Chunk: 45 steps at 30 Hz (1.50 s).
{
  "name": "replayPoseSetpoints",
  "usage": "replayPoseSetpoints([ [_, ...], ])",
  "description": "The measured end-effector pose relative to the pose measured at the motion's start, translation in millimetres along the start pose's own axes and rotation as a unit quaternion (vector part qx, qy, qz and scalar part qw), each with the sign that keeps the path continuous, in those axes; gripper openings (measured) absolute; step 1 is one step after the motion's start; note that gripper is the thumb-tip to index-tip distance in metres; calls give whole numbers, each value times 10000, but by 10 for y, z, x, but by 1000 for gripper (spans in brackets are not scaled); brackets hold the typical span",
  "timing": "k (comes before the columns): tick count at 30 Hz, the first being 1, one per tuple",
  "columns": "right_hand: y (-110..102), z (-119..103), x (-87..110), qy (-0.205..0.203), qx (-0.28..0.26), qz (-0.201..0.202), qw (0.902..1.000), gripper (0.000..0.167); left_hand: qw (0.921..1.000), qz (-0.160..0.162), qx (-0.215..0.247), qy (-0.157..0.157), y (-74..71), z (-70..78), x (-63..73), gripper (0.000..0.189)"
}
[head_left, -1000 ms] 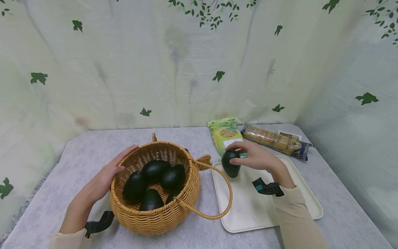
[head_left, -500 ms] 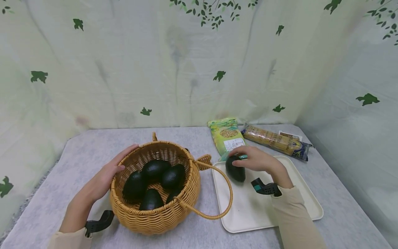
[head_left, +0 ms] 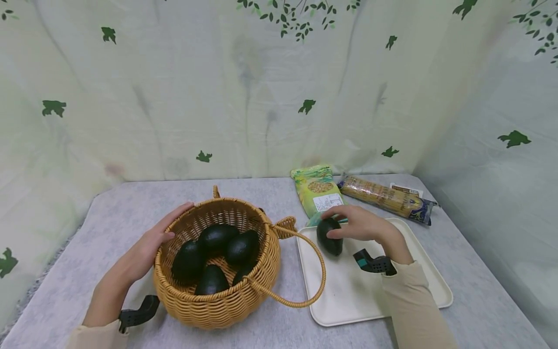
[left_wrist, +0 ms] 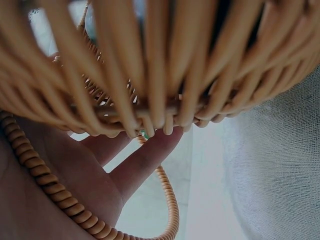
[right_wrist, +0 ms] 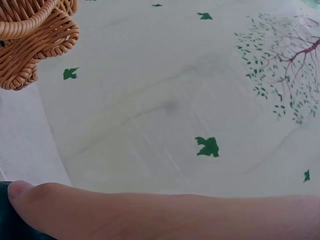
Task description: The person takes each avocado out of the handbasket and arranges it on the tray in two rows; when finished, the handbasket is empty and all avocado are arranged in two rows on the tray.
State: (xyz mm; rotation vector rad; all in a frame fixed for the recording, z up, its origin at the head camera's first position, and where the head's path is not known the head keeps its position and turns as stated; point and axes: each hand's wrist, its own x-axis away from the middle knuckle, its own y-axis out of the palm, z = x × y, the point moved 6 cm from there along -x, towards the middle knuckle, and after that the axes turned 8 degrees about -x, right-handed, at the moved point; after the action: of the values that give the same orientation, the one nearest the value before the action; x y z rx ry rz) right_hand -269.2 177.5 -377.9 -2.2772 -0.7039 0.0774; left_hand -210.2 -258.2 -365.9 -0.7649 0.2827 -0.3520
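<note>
My left hand (head_left: 146, 249) rests against the left side of the wicker basket (head_left: 218, 310), with its fingers spread along the rim. In the left wrist view its straight fingers (left_wrist: 145, 165) touch the weave, and a coiled wicker handle (left_wrist: 70, 202) crosses in front of the palm. Several dark avocados (head_left: 212, 280) lie inside the basket. With thumb and fingers, my right hand (head_left: 359, 224) holds another avocado (head_left: 330, 237) at the far left corner of the white tray (head_left: 348, 295). Whether that avocado touches the tray I cannot tell. The right wrist view shows only the thumb (right_wrist: 45, 200) and the avocado's edge.
Behind the tray a green-yellow food bag (head_left: 316, 186) lies partly under the right hand's fingertips. A long pack of pasta (head_left: 383, 195) sits to its right, by a small label card (head_left: 407, 189). The basket's looped handle (head_left: 320, 276) overhangs the tray's left edge.
The avocado in my right hand has moved slightly right and down over the tray, and it leans more. The left hand and the basket have stayed in place.
</note>
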Motion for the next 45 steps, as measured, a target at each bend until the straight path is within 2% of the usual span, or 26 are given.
replayPoseSetpoints([
  [6,-7,3,12,-25,80,25,10000,50,10000,31,-50,60,-4,8,0,61],
  [15,-7,-26,17,-19,91,6,10000,50,10000,-20,42,-9,2,-6,-7,64],
  [22,-27,-52,24,-274,83,76,9996,50,10000,-11,64,3,2,-13,-1,64],
  [28,-51,-75,23,-588,-47,231,9980,51,9999,12,83,85,-1,-3,6,63],
  [33,-74,-122,20,-696,-146,403,9967,51,9999,28,80,63,0,-8,6,62],
  [45,-119,-293,49,-1064,-73,935,9899,51,10000,48,7,57,-5,-6,7,61],
])
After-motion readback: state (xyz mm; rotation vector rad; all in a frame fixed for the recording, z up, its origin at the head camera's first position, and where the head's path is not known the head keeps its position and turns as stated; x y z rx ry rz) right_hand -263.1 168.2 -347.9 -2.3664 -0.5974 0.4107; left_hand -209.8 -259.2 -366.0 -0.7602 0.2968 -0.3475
